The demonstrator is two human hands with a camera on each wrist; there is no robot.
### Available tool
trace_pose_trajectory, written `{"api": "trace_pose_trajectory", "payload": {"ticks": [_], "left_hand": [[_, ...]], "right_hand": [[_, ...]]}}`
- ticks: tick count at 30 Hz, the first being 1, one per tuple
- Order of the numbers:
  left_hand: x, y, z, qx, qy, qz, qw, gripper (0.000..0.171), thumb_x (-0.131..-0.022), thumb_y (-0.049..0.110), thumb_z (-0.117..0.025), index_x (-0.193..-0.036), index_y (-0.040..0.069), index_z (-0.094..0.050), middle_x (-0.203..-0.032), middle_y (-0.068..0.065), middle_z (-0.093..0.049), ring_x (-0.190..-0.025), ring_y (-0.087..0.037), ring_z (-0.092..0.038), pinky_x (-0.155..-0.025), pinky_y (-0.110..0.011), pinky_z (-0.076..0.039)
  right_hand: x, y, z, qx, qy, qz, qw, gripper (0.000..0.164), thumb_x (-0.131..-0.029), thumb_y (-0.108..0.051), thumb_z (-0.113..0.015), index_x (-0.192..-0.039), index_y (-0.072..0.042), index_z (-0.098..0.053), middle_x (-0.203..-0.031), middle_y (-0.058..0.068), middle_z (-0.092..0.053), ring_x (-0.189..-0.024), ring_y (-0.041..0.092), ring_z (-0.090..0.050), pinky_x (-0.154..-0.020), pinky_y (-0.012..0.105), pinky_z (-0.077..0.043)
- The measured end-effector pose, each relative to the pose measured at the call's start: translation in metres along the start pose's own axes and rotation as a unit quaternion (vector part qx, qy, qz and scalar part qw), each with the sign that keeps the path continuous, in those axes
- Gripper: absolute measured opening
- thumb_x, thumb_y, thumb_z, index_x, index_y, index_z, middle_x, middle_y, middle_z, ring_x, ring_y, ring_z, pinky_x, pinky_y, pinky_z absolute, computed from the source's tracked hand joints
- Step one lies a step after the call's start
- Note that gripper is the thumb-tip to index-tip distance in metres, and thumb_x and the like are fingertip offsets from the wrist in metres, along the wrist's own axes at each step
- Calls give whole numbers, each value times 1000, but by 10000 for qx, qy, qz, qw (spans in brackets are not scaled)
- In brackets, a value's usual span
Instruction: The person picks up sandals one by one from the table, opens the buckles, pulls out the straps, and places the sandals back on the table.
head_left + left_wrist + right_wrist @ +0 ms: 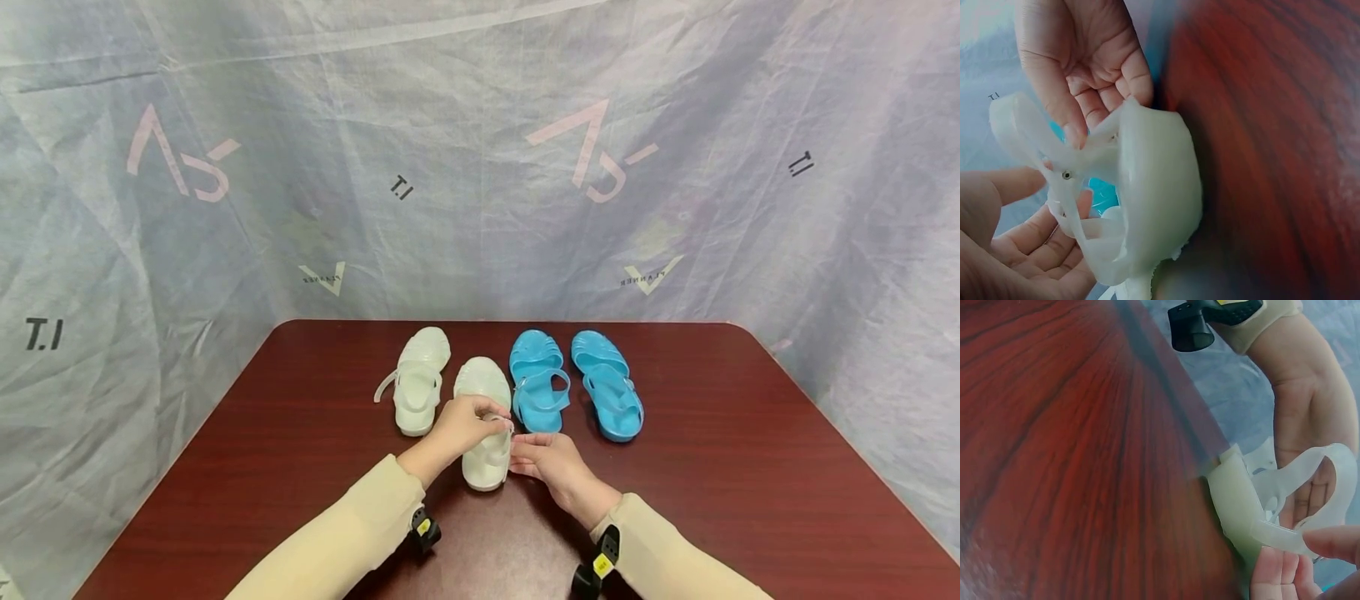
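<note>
In the head view a whitish jelly sandal (482, 380) stands on the table, toe pointing away, between both hands. My left hand (463, 425) reaches over it and pinches its ankle strap by a small metal stud (1067, 175), which shows in the left wrist view. At the sandal's right side my right hand (553, 463) holds the strap (1277, 535) between thumb and fingers, as the right wrist view shows. The strap arches up in a loop above the heel. Part of the sandal's middle is hidden by my left hand.
The matching whitish sandal (415, 392) lies to the left, its strap end sticking out sideways. A blue sandal (537, 408) and a second blue sandal (609, 387) lie to the right. The dark red table (270, 467) ends at a hanging grey cloth (465, 242).
</note>
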State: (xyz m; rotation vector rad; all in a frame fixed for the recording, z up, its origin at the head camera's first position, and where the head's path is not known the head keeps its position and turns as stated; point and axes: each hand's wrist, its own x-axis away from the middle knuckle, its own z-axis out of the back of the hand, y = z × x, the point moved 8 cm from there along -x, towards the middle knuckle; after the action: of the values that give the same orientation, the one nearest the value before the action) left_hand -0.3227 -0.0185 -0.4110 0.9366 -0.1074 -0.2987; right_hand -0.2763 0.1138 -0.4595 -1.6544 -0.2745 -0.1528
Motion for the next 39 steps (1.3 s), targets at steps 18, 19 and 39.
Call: {"api": "trace_pose_trajectory", "payload": {"ticks": [18, 19, 39], "left_hand": [[-3, -2, -2, 45, -46, 178, 9998, 13, -85, 23, -75, -88, 11, -77, -98, -4, -74, -89, -15, -62, -70, -27, -50], [-2, -2, -2, 59, -58, 203, 9998, 13, -85, 23, -75, -88, 10, -77, -98, -5, -73, -88, -15, -62, -70, -26, -50], [-1, -6, -4, -104, 92, 458, 9989, 10, -86, 21, -73, -85, 12, -77, -97, -3, -74, -96, -20, -64, -74, -29, -52]], "right_hand": [[-5, -4, 0, -569, -205, -245, 9979, 38, -90, -4, -61, -120, 20, -54, -84, 2, -69, -76, 11, -66, -76, 26, -56], [-5, -5, 0, -583, -207, -240, 9978, 38, -90, -4, -61, -119, 20, -54, -84, 2, -69, -76, 11, -66, -76, 26, -55], [3, 3, -3, -199, -309, -261, 9990, 40, -92, -8, -59, -120, 20, -52, -79, 2, -68, -71, 11, -66, -70, 23, -56]]}}
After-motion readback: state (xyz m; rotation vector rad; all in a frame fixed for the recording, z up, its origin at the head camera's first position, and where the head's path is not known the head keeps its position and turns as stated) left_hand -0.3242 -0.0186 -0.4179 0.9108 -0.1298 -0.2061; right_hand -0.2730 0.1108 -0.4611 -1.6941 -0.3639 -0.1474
